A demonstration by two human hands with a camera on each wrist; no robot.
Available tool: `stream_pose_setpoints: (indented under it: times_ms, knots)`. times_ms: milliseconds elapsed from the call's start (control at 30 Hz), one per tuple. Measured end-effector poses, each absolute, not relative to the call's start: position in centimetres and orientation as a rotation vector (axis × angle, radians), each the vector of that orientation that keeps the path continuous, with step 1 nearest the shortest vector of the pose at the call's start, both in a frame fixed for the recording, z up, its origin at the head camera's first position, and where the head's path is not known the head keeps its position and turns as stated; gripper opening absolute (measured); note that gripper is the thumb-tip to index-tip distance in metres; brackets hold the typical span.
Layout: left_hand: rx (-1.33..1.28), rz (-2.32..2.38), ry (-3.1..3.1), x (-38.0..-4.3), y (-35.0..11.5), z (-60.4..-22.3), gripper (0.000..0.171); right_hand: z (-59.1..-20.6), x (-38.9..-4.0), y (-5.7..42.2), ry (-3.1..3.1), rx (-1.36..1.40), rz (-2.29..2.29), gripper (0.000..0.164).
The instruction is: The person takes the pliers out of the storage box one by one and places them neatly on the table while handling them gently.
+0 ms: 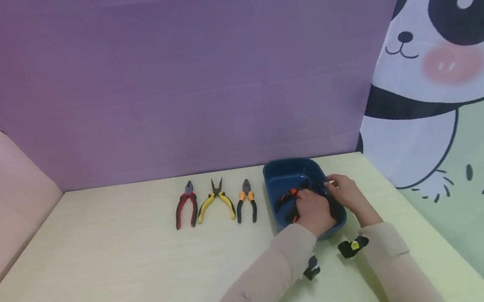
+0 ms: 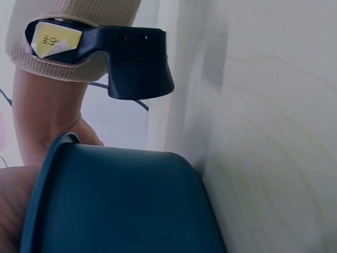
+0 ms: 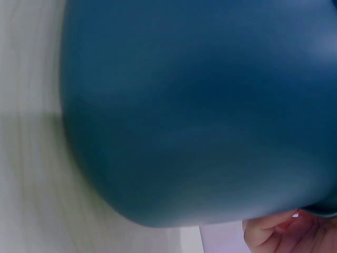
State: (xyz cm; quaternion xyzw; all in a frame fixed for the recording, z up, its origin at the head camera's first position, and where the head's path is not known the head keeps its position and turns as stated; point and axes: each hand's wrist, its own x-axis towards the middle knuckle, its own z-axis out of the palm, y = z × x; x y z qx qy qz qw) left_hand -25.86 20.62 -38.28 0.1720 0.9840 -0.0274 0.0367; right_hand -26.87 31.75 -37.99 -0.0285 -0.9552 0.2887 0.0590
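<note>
The right hand (image 1: 346, 192) holds the edge of the blue tub (image 1: 280, 186). The left hand (image 1: 315, 211) is at the pliers (image 1: 287, 196) inside; its grip can't be seen.

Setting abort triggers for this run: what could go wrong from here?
1. Snag: the black-and-orange tools lie bunched in the blue bin, under the left hand, so lifting one might drag another.
2. Bin shift: the right hand is at the bin's rim; an uneven push could slide or tip it.
3. Knock-on: the orange-and-black pliers lie just left of the bin; sliding it that way may disturb them.
</note>
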Motion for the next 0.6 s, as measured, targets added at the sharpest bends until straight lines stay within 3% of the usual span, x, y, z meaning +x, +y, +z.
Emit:
stream_pose_setpoints:
  times_ms: [600]
  knots:
    - [0.507,-0.12,3.063,-26.5,21.1,-39.8,0.071,-38.2,-27.0,31.7,-2.894,-0.096,0.867,0.034]
